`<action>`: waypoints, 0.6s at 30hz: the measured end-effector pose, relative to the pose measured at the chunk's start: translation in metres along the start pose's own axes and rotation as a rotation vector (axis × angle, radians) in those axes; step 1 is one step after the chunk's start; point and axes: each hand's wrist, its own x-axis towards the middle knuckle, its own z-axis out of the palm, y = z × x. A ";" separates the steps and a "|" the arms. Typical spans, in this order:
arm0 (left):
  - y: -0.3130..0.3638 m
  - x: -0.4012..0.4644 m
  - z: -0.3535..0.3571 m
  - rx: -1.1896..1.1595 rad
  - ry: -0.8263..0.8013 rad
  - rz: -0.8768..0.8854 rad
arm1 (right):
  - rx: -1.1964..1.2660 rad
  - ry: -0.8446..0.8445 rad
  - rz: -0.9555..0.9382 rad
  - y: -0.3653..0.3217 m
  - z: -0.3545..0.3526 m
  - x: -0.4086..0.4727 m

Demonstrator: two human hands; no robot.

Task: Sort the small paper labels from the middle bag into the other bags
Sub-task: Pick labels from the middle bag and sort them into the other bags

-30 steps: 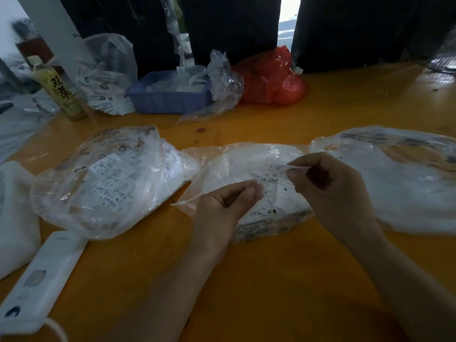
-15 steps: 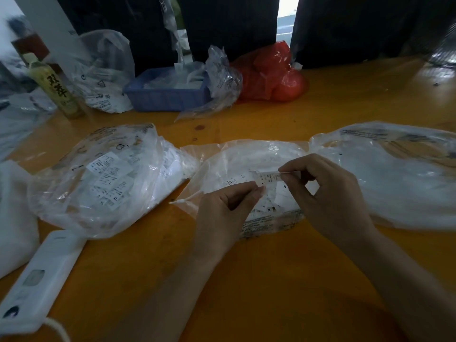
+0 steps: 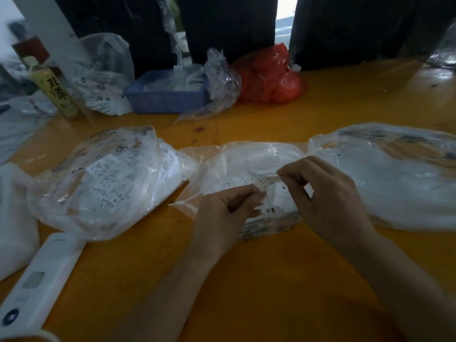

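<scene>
Three clear plastic bags of white paper labels lie in a row on the orange table [image 3: 271, 280]. Both hands work over the middle bag [image 3: 249, 159]. My right hand [image 3: 328, 198] pinches a small paper label [image 3: 265, 176] by its right end, holding it edge-up just above the pile. My left hand [image 3: 227, 215] has curled fingers pinching the label pile at the bag's mouth, right below that label. Size-printed labels fill the left bag [image 3: 98, 183]; the right bag [image 3: 394, 176] holds a pale heap.
At the back stand a blue plastic basket [image 3: 167, 97], a red plastic bag [image 3: 271, 75], crumpled clear bags and a yellow-green bottle [image 3: 59, 92]. A white handheld device [image 3: 37, 285] lies near the front left edge, beside a white bag [image 3: 12, 218].
My right hand has turned the pinched label from flat to edge-on and brought it lower, closer to my left hand. The left hand stays at the bag's mouth.
</scene>
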 end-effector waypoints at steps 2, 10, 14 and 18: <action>0.000 0.000 0.000 -0.019 0.003 0.001 | 0.002 -0.033 0.021 0.002 -0.001 0.001; 0.008 -0.001 -0.004 0.107 0.002 0.032 | 0.079 -0.175 0.062 0.001 -0.004 0.001; 0.013 -0.003 -0.004 0.124 -0.011 0.062 | 0.180 -0.158 0.176 0.000 -0.002 0.002; 0.016 -0.002 -0.006 0.022 -0.037 -0.005 | 0.304 -0.104 0.279 0.004 -0.004 0.003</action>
